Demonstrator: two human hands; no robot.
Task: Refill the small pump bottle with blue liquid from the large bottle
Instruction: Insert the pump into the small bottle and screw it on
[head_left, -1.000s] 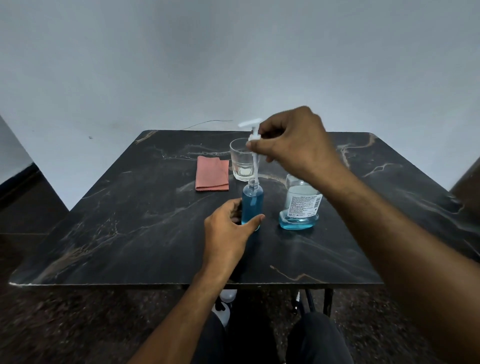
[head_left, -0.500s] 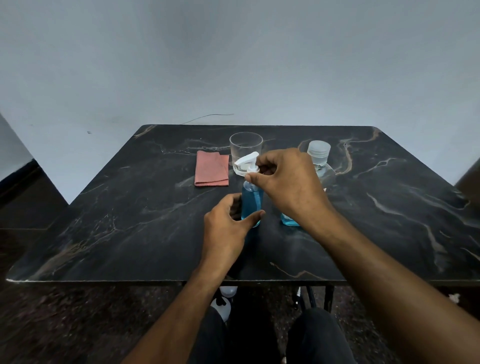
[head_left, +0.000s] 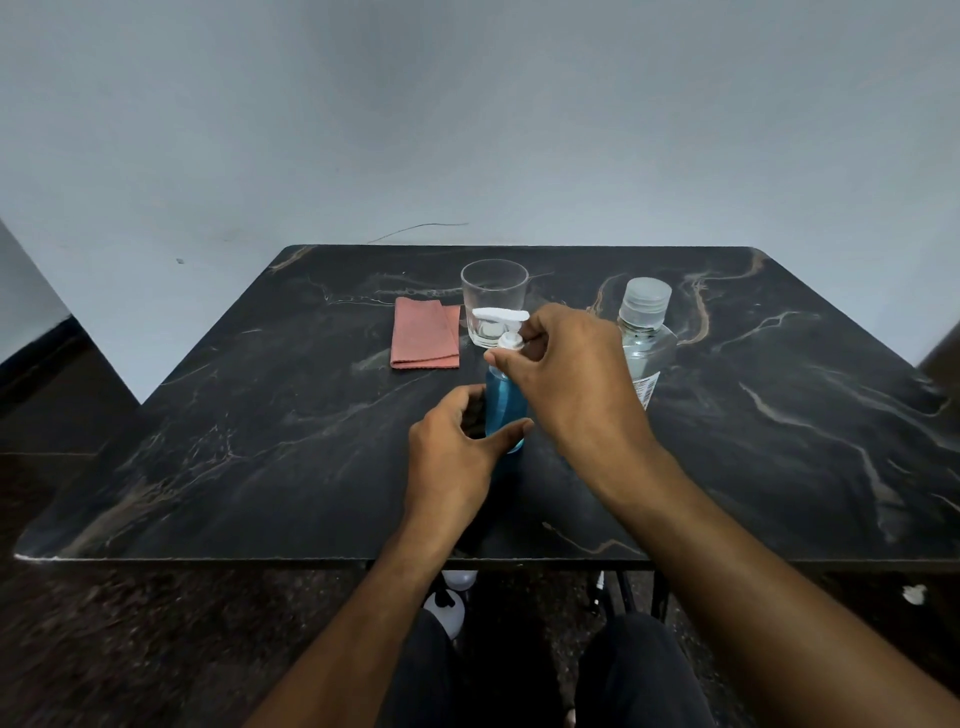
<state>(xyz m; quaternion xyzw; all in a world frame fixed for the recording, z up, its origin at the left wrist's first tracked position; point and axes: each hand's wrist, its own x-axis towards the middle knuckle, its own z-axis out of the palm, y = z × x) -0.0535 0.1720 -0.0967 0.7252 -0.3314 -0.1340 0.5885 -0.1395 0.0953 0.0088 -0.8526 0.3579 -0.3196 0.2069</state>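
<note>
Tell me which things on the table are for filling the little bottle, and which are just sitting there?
For the job: small pump bottle, white pump head, large bottle, left hand, right hand.

Just sitting there: empty glass, folded pink cloth.

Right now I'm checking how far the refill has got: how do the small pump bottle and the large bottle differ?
The small pump bottle looks blue nearly to its neck; the large bottle looks clear in the part that shows. The small one carries a white pump head, the large one a translucent cap. The left hand and right hand hold the small one; the large one stands untouched behind. Both stand upright on the table.
</note>
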